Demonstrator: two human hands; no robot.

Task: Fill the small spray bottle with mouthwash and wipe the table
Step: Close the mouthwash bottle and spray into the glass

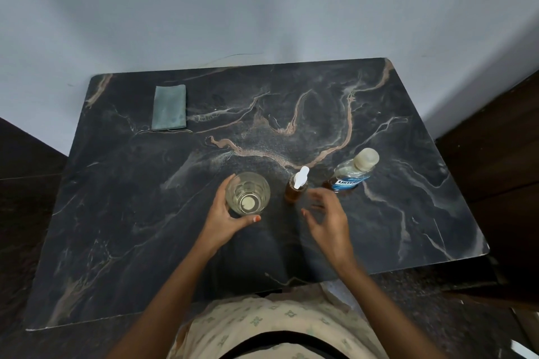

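Dark marbled desk [393,125] set against a pale wall. The small spray bottle [296,188] serves as the landmark: it stands upright near the middle of the desk's front half, amber body, white spray head fitted.

Just left of the spray bottle stands a clear glass [248,193], upright, with a little pale liquid at the bottom. The left hand [223,220] has its grip clamped on the glass, fingers on its far-left side and thumb across its near side.

Immediately right of and nearer than the spray bottle is the right hand [328,220], motion-blurred, grip apart, fingers spread, holding nothing.

Right of the spray bottle and slightly farther back stands the mouthwash bottle [351,175], capped, blue label.

Far left and well behind the spray bottle, a folded grey-green cloth [169,107] lies flat near the desk's back edge.
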